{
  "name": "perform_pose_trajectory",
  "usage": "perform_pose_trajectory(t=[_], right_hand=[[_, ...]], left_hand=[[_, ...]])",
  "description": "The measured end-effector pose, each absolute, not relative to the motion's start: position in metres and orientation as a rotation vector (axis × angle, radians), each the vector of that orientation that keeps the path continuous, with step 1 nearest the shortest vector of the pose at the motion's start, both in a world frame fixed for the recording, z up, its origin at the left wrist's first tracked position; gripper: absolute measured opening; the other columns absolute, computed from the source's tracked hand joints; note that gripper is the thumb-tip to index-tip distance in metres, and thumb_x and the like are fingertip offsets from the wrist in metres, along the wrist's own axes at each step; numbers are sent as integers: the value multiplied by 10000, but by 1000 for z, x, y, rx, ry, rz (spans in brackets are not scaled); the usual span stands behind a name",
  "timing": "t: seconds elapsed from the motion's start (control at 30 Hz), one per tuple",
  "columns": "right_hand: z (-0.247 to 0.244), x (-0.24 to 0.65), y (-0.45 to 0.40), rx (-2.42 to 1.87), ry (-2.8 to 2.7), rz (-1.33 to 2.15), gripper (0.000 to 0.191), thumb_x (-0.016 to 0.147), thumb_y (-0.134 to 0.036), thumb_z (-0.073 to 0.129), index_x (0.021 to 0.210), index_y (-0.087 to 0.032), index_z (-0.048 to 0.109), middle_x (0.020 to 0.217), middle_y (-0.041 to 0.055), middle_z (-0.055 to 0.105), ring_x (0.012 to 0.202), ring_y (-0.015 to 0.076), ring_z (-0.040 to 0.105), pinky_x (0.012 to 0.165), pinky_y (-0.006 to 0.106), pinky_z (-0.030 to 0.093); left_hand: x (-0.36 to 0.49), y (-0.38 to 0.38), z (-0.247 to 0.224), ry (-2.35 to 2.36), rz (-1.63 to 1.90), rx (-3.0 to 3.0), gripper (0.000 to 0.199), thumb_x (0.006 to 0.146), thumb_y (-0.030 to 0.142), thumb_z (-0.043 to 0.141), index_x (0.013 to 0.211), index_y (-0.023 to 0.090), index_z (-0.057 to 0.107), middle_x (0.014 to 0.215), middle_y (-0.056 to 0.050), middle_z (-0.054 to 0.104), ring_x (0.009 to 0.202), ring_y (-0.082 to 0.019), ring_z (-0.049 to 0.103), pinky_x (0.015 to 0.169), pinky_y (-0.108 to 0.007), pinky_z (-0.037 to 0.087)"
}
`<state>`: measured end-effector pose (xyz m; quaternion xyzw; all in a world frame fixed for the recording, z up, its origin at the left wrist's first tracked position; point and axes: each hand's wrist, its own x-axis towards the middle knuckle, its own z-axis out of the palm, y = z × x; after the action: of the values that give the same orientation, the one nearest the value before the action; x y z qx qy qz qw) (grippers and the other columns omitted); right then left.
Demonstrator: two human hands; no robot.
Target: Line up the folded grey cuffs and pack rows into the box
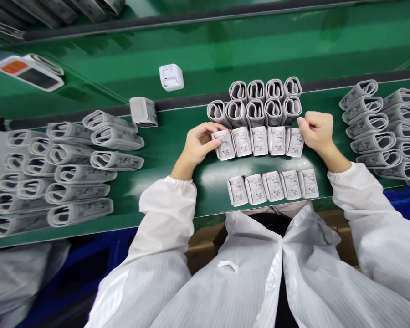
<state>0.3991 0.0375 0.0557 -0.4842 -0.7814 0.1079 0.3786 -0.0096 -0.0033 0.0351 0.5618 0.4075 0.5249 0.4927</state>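
Note:
Five folded grey printed cuffs stand side by side in a row on the green bench, between my two hands. My left hand is closed on the leftmost cuff, thumb on its printed front and fingers at its top and back. At the other end, my right hand is curled into a fist, its thumb side against the rightmost cuff; nothing shows inside it. Right behind stand two more rows of rolled cuffs, coiled ends up. Nearer my body lies another row of folded cuffs.
Stacks of rolled cuffs cover the bench's left side, and more stacks stand at the right. A lone cuff sits near the back edge. Beyond are a white socket-like block and a white-orange device with a dark screen.

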Motion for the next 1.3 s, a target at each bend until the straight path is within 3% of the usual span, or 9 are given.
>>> perform_pose_trajectory(t=[0.27, 0.43, 0.73, 1.3], right_hand=[[57, 399, 36, -1128, -1975, 313, 773, 1144, -870, 326, 650, -285, 223, 597, -7, 234, 592, 200, 316, 641, 443, 311], [58, 400, 36, -1094, -1979, 288, 752, 1164, -829, 339, 660, -287, 204, 588, -10, 237, 576, 196, 297, 636, 446, 277], [55, 400, 35, -1063, -2000, 279, 723, 1188, -769, 328, 670, -284, 195, 594, 2, 258, 580, 201, 295, 644, 457, 263], [50, 401, 37, -1007, -2005, 270, 705, 1200, -707, 374, 669, -280, 195, 598, -3, 260, 575, 194, 296, 639, 443, 260]], left_hand=[[-12, 0, 27, 906, 1284, 1585, 519, 816, 631, 1033, 985, 262, 708, 1187, -70, 872, 1119, -270, 866, 936, -409, 686], [-13, -2, 23, 933, 1235, 1724, 630, 749, 637, 1073, 1064, 272, 668, 1264, -84, 858, 1133, -261, 845, 924, -397, 680], [-8, -3, 22, 1028, 1393, 1748, 679, 816, 778, 961, 961, 267, 538, 1167, -79, 828, 1064, -262, 810, 970, -450, 660], [-11, -1, 21, 1061, 1378, 1718, 688, 796, 773, 957, 925, 266, 510, 1145, -65, 805, 1050, -256, 789, 973, -449, 655]])
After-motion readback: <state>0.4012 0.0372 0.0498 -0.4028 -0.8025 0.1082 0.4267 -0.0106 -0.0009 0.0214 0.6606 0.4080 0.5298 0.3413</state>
